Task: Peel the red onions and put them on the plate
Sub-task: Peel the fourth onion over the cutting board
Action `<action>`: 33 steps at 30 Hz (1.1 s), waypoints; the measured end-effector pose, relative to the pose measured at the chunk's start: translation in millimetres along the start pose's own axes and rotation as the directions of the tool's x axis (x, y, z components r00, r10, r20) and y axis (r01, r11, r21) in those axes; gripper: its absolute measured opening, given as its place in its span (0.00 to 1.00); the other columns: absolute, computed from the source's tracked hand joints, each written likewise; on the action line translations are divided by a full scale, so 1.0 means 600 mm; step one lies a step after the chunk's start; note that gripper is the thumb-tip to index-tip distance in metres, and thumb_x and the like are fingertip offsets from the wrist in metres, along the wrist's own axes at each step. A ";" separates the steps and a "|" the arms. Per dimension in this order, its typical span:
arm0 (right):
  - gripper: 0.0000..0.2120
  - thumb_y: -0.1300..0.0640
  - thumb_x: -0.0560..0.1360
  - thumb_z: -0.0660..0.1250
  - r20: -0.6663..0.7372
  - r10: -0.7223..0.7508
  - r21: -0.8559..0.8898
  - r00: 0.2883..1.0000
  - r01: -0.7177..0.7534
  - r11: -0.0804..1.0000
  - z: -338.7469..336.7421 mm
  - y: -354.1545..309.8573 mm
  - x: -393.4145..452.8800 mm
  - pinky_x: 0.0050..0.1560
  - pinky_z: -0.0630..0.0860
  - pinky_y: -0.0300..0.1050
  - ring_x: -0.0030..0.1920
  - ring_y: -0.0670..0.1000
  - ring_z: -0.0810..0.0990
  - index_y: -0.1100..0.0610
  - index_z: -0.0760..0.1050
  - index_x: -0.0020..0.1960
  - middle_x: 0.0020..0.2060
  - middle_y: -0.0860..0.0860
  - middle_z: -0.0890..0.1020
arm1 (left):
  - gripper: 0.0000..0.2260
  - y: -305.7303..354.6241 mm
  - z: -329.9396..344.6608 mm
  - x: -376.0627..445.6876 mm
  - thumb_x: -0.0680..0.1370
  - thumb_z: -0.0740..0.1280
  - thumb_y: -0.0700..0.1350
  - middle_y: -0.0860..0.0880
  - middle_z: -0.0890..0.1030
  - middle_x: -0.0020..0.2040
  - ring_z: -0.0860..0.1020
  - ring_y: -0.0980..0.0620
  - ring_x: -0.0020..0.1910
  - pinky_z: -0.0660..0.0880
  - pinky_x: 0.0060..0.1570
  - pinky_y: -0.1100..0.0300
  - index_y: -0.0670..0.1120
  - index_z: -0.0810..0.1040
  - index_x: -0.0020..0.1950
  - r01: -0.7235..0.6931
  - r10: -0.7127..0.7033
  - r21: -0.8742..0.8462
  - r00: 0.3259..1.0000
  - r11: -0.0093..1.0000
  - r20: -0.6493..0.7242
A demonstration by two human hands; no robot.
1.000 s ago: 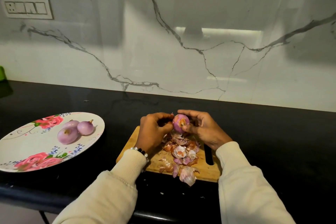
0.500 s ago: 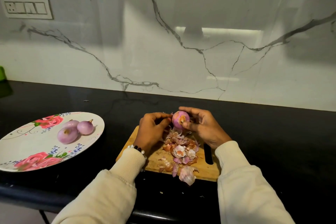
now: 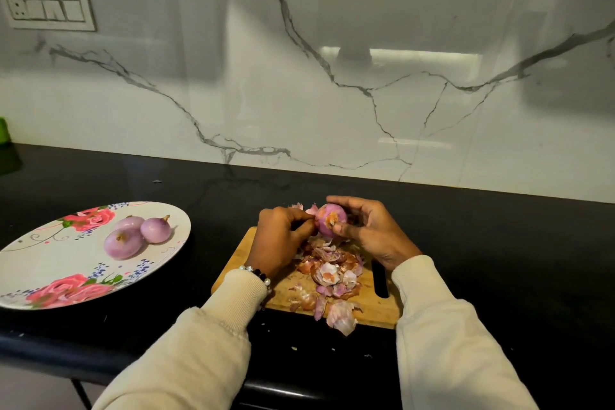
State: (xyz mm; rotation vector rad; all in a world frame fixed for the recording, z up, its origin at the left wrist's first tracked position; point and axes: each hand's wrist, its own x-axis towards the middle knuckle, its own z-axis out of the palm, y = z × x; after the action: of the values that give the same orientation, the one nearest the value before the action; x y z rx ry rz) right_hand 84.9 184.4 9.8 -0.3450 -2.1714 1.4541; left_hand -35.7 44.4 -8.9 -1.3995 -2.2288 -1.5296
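While plate [image 3: 43, 263] holds three peeled onions [image 3: 123, 243] | board [image 3: 372, 309]: skins [image 3: 332, 273]

Head view. The right grip [image 3: 372, 233] cups a partly peeled red onion [image 3: 329, 224] above the far edge of a wooden cutting board [image 3: 376, 309]; the left grip [image 3: 281, 240] pinches at the onion's left side. Loose onion skins [image 3: 332, 273] lie heaped on the board, one piece overhanging its near edge. To the left, on the black surface [image 3: 499, 243], a floral plate [image 3: 50, 263] carries three peeled onions [image 3: 123, 243], touching one another. Marble-patterned wall [image 3: 299, 60] behind.
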 end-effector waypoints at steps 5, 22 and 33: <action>0.22 0.70 0.74 0.71 0.002 -0.002 -0.011 1.000 0.002 1.000 0.001 0.001 0.002 0.64 0.77 0.50 0.63 0.51 0.77 0.51 0.78 0.62 0.61 0.53 0.80 | 0.05 -0.003 0.001 0.000 0.76 0.71 0.41 0.51 0.84 0.41 0.81 0.57 0.39 0.81 0.46 0.56 0.44 0.85 0.50 -0.001 0.002 0.018 0.999 1.000 -0.039; 0.22 0.71 0.73 0.70 0.051 -0.054 0.171 0.997 0.044 0.984 0.001 -0.008 -0.006 0.59 0.79 0.44 0.61 0.50 0.80 0.57 0.77 0.65 0.59 0.53 0.82 | 0.03 -0.008 -0.003 0.008 0.75 0.71 0.43 0.53 0.79 0.37 0.79 0.54 0.37 0.79 0.40 0.56 0.47 0.78 0.43 0.129 -0.126 0.010 0.979 0.992 -0.159; 0.21 0.70 0.74 0.70 0.130 -0.056 0.192 0.990 0.030 0.981 0.007 0.001 -0.002 0.58 0.80 0.46 0.62 0.52 0.80 0.57 0.78 0.65 0.60 0.54 0.82 | 0.04 -0.010 0.002 0.012 0.77 0.69 0.43 0.50 0.78 0.38 0.78 0.53 0.38 0.76 0.41 0.57 0.45 0.77 0.44 0.263 -0.248 0.038 0.943 0.964 -0.221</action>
State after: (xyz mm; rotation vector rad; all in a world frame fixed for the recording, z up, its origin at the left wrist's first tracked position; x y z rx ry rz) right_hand 83.7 180.6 7.4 -0.1347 -2.1057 1.6874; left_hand -43.8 49.1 -9.8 -0.9043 -2.3715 -1.5747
